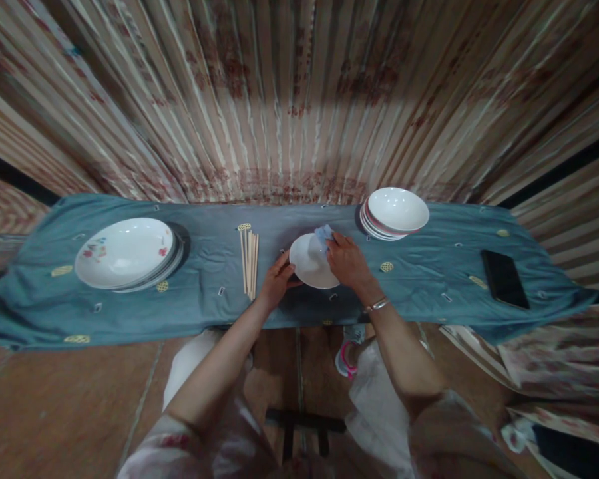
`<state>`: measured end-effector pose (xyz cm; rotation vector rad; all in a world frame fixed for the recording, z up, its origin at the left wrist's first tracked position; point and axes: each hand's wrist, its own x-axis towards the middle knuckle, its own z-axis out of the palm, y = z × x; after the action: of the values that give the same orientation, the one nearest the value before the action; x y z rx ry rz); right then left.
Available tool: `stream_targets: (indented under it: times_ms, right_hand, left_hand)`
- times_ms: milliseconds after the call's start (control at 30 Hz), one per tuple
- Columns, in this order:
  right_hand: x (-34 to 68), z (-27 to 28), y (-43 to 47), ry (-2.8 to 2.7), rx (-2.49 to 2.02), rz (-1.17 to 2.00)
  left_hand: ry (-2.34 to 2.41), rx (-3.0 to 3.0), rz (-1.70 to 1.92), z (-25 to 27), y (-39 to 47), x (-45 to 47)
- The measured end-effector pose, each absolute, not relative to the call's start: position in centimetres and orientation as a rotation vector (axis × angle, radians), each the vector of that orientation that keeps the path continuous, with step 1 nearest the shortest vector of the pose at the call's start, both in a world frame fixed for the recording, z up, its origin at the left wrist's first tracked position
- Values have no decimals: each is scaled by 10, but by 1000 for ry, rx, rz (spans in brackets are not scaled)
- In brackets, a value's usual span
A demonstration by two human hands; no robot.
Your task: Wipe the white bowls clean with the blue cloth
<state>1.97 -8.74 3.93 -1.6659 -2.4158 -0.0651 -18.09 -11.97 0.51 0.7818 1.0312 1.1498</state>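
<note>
Between my two hands is a white bowl (310,266), tilted so that its pale inside faces me. My left hand (278,278) grips the bowl's left rim, thumb on the edge and fingers partly hidden beneath. A light blue cloth (323,233) is bunched in the closed fingers of my right hand (348,259), which presses it against the bowl's upper right rim. Several wooden chopsticks (252,263) lie side by side just left of my left hand. Beyond my right hand stands a stack of white bowls (398,209), some with a reddish rim.
A stack of white plates (124,253) with a floral pattern sits at the left of the table. Toward the right end lies a black phone (505,279). The blue-green tablecloth (429,293) hangs over the near edge. Pleated curtains (279,100) hang right behind the table.
</note>
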Motion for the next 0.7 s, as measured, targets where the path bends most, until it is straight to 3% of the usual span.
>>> stream_targets:
  times_ms: [533, 700]
  right_hand:
    - [56, 71, -119, -2482, -1639, 432]
    - [52, 71, -123, -2466, -1382, 733]
  left_hand:
    - [1040, 795, 1144, 7, -119, -180]
    - [1082, 763, 1138, 9, -119, -179]
